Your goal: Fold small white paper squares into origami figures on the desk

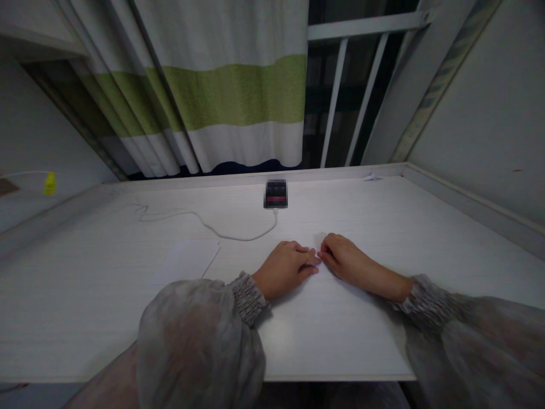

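The left hand and right hand converge at a small white piece over the counter. Left fingers extend, right fingers bunch; firmness of grip cannot be told.

Probably a room in a home: behind the white desk are a green-banded fabric curtain and white window bars; on it, a cable meets a small dark-screened device.

White wood-grain desk carries a dark-screened device and white cable beyond the left hand, a paper sheet left of that hand, and folded paper far beyond the right hand.
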The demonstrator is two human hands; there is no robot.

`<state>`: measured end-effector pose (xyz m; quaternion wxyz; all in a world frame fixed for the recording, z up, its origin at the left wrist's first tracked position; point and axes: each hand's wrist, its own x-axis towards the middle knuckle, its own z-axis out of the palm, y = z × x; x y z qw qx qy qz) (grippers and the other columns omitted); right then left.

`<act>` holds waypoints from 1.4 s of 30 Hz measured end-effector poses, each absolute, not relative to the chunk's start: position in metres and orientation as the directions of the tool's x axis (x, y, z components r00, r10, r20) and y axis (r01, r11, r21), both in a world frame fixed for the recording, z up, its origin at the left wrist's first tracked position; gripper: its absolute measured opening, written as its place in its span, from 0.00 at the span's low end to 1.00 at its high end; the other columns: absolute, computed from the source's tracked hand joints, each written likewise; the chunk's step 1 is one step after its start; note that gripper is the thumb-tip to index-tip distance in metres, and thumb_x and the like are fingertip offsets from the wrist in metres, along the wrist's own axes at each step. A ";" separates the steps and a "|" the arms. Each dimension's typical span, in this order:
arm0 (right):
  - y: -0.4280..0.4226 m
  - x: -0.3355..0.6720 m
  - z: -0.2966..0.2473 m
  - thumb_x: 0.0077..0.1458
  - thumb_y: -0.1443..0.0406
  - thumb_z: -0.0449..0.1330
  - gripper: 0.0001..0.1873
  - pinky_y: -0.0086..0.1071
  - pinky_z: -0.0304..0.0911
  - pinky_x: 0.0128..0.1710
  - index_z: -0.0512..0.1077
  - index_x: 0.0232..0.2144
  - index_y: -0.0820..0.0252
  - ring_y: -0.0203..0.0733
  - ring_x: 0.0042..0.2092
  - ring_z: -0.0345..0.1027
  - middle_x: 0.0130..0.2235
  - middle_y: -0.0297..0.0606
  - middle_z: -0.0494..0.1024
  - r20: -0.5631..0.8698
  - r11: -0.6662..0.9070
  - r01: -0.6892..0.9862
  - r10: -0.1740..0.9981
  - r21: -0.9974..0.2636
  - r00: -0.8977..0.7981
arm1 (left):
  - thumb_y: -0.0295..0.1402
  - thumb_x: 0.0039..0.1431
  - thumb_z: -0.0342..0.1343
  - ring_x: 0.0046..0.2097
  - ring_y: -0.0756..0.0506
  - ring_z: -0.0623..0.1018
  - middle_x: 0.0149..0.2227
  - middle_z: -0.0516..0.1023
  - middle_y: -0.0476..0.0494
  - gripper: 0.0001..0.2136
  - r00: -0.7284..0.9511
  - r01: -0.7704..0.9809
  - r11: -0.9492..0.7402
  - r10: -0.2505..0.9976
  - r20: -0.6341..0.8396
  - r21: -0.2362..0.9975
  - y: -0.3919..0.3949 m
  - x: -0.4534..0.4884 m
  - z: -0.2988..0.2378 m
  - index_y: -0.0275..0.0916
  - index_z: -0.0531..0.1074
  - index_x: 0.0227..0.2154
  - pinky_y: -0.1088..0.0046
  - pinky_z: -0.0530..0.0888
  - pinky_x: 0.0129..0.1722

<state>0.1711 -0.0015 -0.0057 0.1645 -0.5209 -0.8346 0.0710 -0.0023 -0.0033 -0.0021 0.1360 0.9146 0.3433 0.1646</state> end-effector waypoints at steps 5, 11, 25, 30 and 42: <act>-0.002 0.170 -0.003 0.51 0.69 0.50 0.06 0.32 0.56 0.30 0.64 0.24 0.62 0.38 0.28 0.59 0.27 0.41 0.69 0.171 0.431 0.848 0.902 -0.309 -0.396 | 0.34 0.56 0.50 0.47 0.45 0.72 0.43 0.75 0.45 0.10 0.734 0.575 -0.755 0.646 0.208 0.316 -0.005 -0.002 -0.001 0.43 0.73 0.39 0.64 0.66 0.46; -0.002 0.170 -0.004 0.51 0.70 0.50 0.06 0.32 0.55 0.31 0.64 0.24 0.62 0.39 0.29 0.59 0.28 0.41 0.68 0.191 0.438 0.855 0.897 -0.278 -0.398 | 0.32 0.57 0.48 0.46 0.45 0.72 0.43 0.76 0.45 0.11 0.740 0.588 -0.761 0.643 0.198 0.272 -0.007 0.000 0.003 0.45 0.73 0.40 0.64 0.66 0.45; -0.003 0.171 -0.002 0.51 0.68 0.52 0.02 0.32 0.50 0.32 0.63 0.27 0.61 0.40 0.33 0.60 0.29 0.37 0.68 0.145 0.368 0.869 0.930 -0.332 -0.338 | 0.30 0.55 0.46 0.45 0.43 0.71 0.43 0.75 0.42 0.12 0.777 0.577 -0.795 0.604 0.174 0.187 -0.012 0.001 0.008 0.40 0.72 0.39 0.60 0.64 0.46; 0.001 0.172 0.001 0.49 0.68 0.54 0.02 0.32 0.51 0.33 0.65 0.25 0.60 0.39 0.32 0.61 0.29 0.36 0.68 0.078 0.315 0.870 0.948 -0.378 -0.309 | 0.31 0.55 0.47 0.45 0.42 0.70 0.42 0.74 0.43 0.11 0.789 0.566 -0.805 0.591 0.167 0.177 -0.013 -0.001 0.005 0.39 0.72 0.37 0.59 0.63 0.46; 0.012 0.185 -0.009 0.46 0.66 0.52 0.03 0.29 0.56 0.29 0.63 0.23 0.60 0.36 0.28 0.59 0.25 0.33 0.67 0.037 0.293 0.695 0.933 -0.656 -0.359 | 0.30 0.56 0.45 0.48 0.42 0.69 0.46 0.73 0.42 0.12 0.788 0.580 -0.799 0.599 0.140 0.157 -0.014 -0.005 0.001 0.40 0.72 0.39 0.60 0.63 0.47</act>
